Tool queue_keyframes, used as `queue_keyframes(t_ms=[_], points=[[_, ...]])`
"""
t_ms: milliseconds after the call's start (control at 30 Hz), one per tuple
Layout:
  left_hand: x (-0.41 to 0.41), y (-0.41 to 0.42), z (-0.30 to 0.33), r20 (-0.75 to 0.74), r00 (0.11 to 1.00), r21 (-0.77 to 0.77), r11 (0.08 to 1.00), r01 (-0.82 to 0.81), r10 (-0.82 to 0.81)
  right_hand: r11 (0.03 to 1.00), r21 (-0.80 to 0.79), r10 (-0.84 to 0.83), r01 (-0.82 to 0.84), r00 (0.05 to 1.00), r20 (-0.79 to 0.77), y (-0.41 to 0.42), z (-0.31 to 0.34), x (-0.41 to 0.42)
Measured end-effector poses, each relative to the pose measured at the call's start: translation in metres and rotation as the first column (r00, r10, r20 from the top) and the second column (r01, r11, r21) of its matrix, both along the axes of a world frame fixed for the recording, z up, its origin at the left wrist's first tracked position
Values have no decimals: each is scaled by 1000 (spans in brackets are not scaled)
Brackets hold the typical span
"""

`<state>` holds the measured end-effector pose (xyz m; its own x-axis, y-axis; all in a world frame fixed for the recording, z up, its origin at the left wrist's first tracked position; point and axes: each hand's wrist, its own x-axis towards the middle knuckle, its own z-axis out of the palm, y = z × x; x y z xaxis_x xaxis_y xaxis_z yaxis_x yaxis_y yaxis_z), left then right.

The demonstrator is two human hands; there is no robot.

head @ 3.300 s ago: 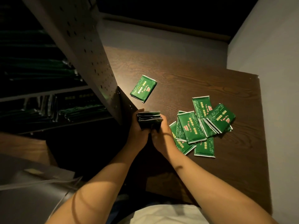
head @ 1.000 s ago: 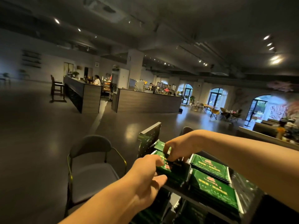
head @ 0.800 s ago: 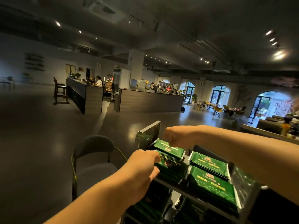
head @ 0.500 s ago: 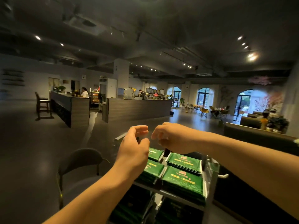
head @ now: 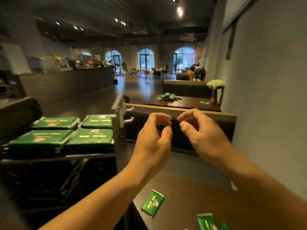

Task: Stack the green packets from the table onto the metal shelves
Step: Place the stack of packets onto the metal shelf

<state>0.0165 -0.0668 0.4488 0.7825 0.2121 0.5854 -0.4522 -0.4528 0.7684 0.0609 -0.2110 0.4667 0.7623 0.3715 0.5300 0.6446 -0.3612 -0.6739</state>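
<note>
I see four stacks of green packets (head: 90, 138) lying flat on the top level of the metal shelves (head: 58, 157) at my left, two in front and two behind, edges nearly touching; the lower levels are too dark to make out. More loose packets lie on the dark wooden desk (head: 191, 196) below my arms: one single packet (head: 152, 203) near the desk's left edge, and parts of others (head: 206, 221) at the bottom of the view. My left hand (head: 153, 141) hangs in the air to the right of the shelves, fingers loosely curled with thumb and forefinger close together, holding nothing. My right hand (head: 201, 131) is just beside it at the same height, fingers likewise relaxed and curled, also with nothing in it; the fingertips of the two hands nearly meet. Farther off, a second desk (head: 186, 102) carries a small heap of green packets (head: 167, 97) and a vase of white flowers (head: 215, 90) against the grey wall.
</note>
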Motion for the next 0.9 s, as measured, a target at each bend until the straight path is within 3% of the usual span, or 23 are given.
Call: queue_keyframes(t_ms=[100, 267, 567, 733, 900], points=[[25, -39, -59, -133, 986, 16, 995, 102, -99, 988, -8, -151, 151, 978, -145, -42, -71, 5], [58, -72, -154, -223, 968, 5, 993, 119, -115, 935, -11, -340, 355, 885, -318, -79, -165, 10], [63, -128, -329, -600, 781, -90, 985, 150, -174, 832, -243, -527, 499, 572, -629, -116, -329, 8], [58, -125, -379, -729, 677, 16, 986, 165, -101, 759, -361, -611, 541, 403, -681, -135, -384, 12], [61, -124, -408, -808, 588, 135, 964, 231, -28, 613, -555, -760, 562, 227, -609, -153, -424, 23]])
